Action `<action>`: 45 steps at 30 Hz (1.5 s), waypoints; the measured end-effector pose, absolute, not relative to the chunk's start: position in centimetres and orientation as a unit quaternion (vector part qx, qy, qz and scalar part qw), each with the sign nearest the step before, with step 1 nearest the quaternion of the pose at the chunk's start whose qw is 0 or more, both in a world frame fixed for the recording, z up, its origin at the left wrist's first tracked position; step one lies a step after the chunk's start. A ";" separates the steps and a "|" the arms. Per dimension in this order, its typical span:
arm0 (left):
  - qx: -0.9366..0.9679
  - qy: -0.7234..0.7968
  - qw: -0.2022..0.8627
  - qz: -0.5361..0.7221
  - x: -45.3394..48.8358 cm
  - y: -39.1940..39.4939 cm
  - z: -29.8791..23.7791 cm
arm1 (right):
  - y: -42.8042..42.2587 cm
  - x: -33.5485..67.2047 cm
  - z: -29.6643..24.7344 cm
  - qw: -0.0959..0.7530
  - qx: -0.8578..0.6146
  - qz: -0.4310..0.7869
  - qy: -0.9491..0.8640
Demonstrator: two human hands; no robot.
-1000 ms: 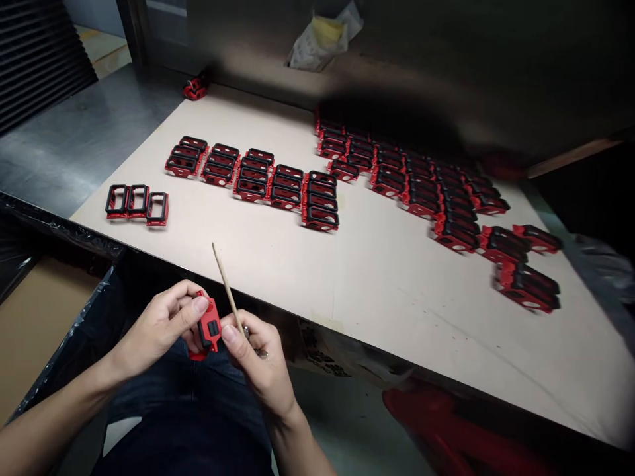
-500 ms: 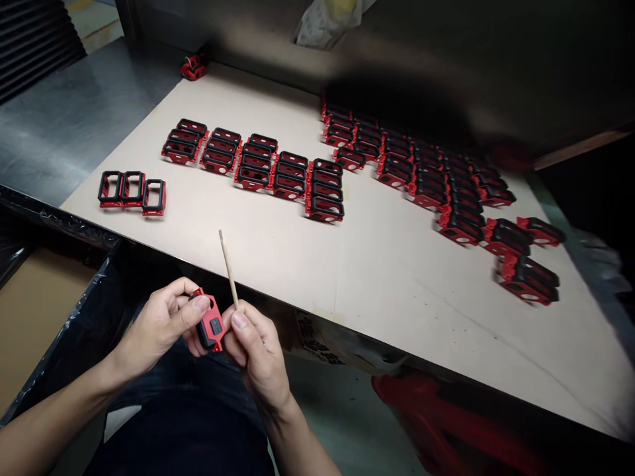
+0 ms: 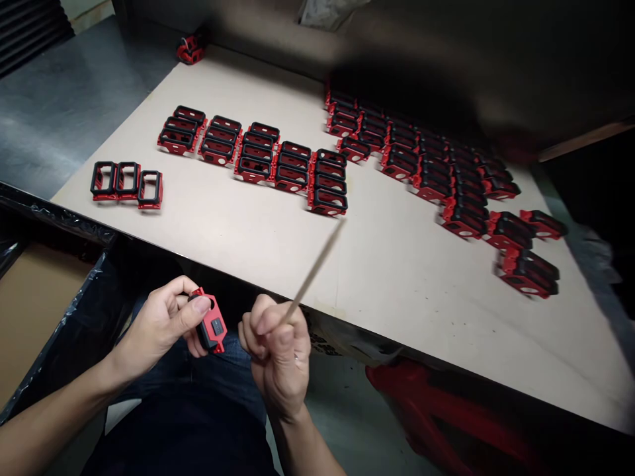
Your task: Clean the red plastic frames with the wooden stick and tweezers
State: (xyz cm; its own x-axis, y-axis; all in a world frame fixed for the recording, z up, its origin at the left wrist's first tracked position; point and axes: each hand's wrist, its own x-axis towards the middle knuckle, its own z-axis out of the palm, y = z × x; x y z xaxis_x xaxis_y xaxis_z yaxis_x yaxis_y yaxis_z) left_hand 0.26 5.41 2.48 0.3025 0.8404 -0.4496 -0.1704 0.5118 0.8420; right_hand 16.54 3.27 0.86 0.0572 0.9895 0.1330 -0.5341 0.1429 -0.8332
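Note:
Between the thumb and fingers of my left hand (image 3: 166, 324) is a small red-and-black housing (image 3: 213, 322), tilted so a red face with a black inset shows. My right hand (image 3: 280, 350), to its right and apart from it, is closed round a thin wooden stick (image 3: 315, 271). The stick points up and to the right over the table edge, blurred by motion. Three rectangular red frames with black rims (image 3: 127, 182) stand beyond my left hand. Short rows of similar frames (image 3: 253, 155) stand farther back.
A pale board (image 3: 387, 277) covers the metal table (image 3: 64, 99). Many more red-and-black frames (image 3: 436, 158) stand in packed rows at the right. A red piece (image 3: 190, 49) lies at the far left corner. Below the edge are a plastic-lined box (image 3: 54, 317) and a red object (image 3: 421, 410).
My right hand has moved right, away from the housing, and the stick has swung from nearly upright to leaning right. The left hand keeps its hold. The view has shifted slightly.

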 end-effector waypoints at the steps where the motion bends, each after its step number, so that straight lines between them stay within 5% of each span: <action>1: 0.351 0.479 0.725 0.350 0.2 5.3 2.4 | 3.3 16.7 1.0 0.670 -0.301 0.565 -0.377; 22: 0.421 0.531 0.635 0.371 0.0 4.5 2.8 | 1.8 17.8 1.3 0.647 -0.403 0.299 -0.574; 45: 0.403 0.601 0.582 0.370 0.6 3.7 3.7 | 2.1 16.9 0.8 0.642 -0.432 0.233 -0.589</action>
State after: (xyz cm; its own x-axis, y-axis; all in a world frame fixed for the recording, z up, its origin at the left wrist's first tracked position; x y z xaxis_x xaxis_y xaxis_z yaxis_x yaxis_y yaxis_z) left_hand 0.57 3.67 3.70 0.0023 0.9162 -0.4008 0.0542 0.4001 0.9149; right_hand 16.90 2.07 0.85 0.1972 0.8081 0.5551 0.2107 0.5180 -0.8290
